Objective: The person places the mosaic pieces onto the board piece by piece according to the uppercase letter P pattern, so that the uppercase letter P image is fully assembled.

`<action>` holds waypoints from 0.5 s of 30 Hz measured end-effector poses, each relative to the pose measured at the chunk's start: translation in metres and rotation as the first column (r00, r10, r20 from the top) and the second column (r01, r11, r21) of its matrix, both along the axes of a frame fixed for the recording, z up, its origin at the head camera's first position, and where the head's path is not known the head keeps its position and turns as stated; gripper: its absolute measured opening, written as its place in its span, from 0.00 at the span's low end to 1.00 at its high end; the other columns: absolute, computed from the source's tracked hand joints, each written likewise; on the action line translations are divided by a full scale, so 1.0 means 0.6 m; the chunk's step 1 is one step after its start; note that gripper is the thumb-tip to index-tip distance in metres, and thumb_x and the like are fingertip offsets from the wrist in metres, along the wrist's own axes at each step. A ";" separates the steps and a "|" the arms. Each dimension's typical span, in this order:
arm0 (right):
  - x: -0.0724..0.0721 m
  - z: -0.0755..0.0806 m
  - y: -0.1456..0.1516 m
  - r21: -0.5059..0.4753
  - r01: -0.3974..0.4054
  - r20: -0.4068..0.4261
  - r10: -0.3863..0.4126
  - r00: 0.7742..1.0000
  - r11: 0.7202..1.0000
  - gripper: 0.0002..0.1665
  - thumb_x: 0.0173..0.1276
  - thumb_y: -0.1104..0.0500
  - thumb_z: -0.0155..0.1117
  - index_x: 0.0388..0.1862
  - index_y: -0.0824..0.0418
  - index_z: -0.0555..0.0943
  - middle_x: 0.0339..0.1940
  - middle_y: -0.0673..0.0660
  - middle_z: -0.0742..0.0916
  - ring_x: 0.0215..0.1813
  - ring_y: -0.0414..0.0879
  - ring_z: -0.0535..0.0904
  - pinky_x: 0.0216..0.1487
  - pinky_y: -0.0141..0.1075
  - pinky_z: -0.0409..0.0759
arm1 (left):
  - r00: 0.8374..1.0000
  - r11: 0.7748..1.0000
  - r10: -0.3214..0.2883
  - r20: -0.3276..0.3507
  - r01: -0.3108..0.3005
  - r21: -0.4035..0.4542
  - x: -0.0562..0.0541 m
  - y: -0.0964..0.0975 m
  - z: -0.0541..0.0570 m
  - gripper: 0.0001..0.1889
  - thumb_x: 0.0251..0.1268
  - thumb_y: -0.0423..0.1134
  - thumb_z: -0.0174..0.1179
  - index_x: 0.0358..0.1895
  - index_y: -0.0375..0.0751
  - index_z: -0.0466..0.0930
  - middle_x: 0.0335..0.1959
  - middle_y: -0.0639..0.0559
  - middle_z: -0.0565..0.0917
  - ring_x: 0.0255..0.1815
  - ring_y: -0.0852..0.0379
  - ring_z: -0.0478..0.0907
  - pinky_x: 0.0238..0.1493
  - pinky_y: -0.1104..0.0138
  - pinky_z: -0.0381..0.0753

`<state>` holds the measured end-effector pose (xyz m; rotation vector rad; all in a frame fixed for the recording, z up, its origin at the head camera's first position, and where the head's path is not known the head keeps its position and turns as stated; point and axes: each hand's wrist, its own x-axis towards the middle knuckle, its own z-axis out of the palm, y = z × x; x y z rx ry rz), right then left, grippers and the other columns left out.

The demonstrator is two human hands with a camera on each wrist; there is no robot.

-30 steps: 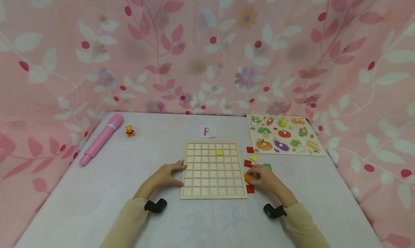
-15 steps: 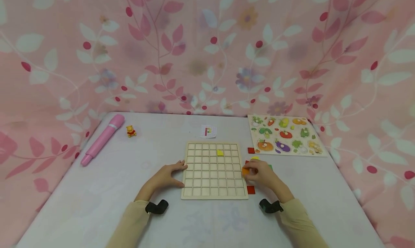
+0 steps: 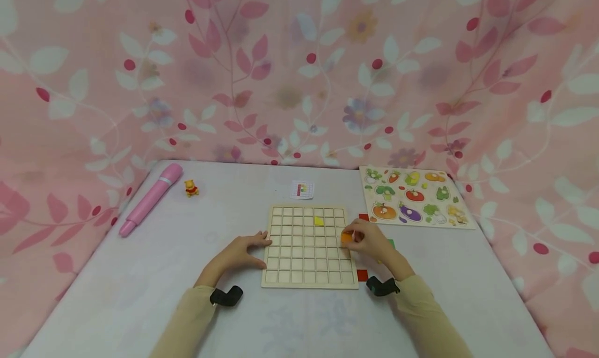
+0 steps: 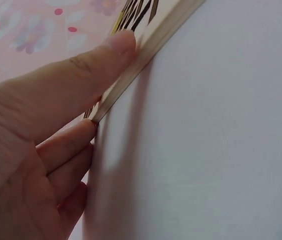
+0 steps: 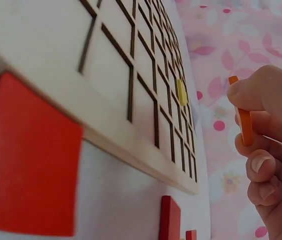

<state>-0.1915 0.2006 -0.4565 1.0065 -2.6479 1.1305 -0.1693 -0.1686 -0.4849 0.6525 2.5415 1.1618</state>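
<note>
A wooden grid board lies flat before me, with a yellow tile set in one of its upper cells. At the board's left edge rests my left hand, thumb and fingers spread along it; the left wrist view shows the thumb at the rim. My right hand pinches an orange tile between thumb and fingers, over the board's right side. Red tiles lie along that side, and a green tile is partly hidden behind the right hand.
Behind the board lies a small printed card. A vegetable puzzle board sits at the back right. Off to the left are a pink stick-like object and a small bear figure. A floral curtain hangs behind the table.
My right hand has lifted the orange tile from beside the board and carried it up and left over the board's right edge. The left hand stays at the left edge.
</note>
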 end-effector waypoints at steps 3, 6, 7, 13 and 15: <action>-0.011 0.005 -0.009 0.019 0.002 -0.008 -0.002 1.000 1.000 0.13 0.47 0.62 0.72 0.32 0.64 0.81 0.25 0.49 0.76 0.22 0.39 0.65 0.20 0.29 0.65 | 1.000 1.000 -0.005 -0.010 0.005 -0.011 0.002 -0.001 -0.002 0.34 0.36 0.47 0.72 0.53 0.40 0.76 0.63 0.44 0.63 0.65 0.47 0.55 0.61 0.53 0.54; -0.023 0.007 -0.020 0.029 -0.001 -0.015 0.002 1.000 1.000 0.12 0.47 0.64 0.71 0.32 0.64 0.82 0.24 0.49 0.76 0.23 0.38 0.66 0.21 0.29 0.66 | 1.000 1.000 -0.001 -0.016 0.001 -0.017 0.004 0.000 -0.001 0.33 0.36 0.46 0.72 0.53 0.39 0.77 0.63 0.43 0.63 0.65 0.46 0.55 0.61 0.53 0.54; -0.027 0.007 -0.024 0.030 -0.009 -0.023 0.009 1.000 1.000 0.11 0.47 0.65 0.71 0.32 0.64 0.82 0.24 0.49 0.76 0.23 0.38 0.66 0.21 0.29 0.67 | 1.000 1.000 0.002 -0.014 -0.002 -0.017 0.004 0.001 0.000 0.33 0.36 0.46 0.72 0.52 0.39 0.77 0.63 0.44 0.63 0.65 0.46 0.54 0.61 0.53 0.54; -0.053 0.009 -0.048 -0.007 -0.078 -0.075 0.077 0.994 0.997 0.11 0.47 0.65 0.72 0.32 0.65 0.82 0.23 0.51 0.76 0.21 0.39 0.67 0.20 0.29 0.68 | 0.999 1.000 0.021 -0.036 -0.021 -0.009 0.007 0.009 0.006 0.29 0.40 0.45 0.71 0.50 0.39 0.78 0.61 0.42 0.65 0.64 0.46 0.56 0.61 0.54 0.55; -0.062 0.012 -0.055 -0.021 -0.120 -0.112 0.117 0.987 0.993 0.11 0.47 0.67 0.71 0.32 0.66 0.82 0.23 0.52 0.76 0.21 0.40 0.67 0.19 0.29 0.68 | 0.998 0.999 0.032 -0.047 -0.032 0.003 0.008 0.012 0.006 0.27 0.41 0.44 0.70 0.49 0.39 0.79 0.61 0.42 0.66 0.63 0.46 0.58 0.61 0.54 0.56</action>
